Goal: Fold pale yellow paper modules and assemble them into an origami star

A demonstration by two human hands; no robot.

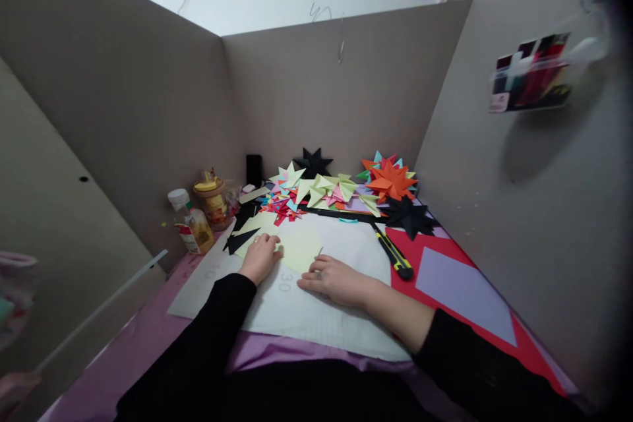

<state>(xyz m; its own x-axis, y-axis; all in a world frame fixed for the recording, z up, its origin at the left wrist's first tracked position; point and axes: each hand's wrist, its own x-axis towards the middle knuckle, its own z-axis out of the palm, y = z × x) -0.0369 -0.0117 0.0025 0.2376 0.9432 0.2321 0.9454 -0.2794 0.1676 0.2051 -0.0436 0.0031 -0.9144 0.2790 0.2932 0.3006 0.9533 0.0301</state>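
A pale yellow sheet of paper (299, 244) lies on the white cutting board (356, 330), which has printed numbers. My left hand (261, 258) rests on the sheet's left side, fingers bent a little and apart, pressing on it. At the sheet's lower right edge is my right hand (333, 279), fingers stretched out low over the board and touching the edge. Whether its fingertips grip the edge is hard to make out. Black paper pieces (242, 241) lie left of the sheet. A yellow and black utility knife (393, 254) lies to the right.
Folded paper stars, one orange (390, 181) and one black (409, 215), pile up at the back. Left stand a glue bottle (195, 227) and a yellow-lidded jar (212, 201). Purple paper (465, 293) lies on red paper (445, 247). Grey partitions (346, 92) enclose the table.
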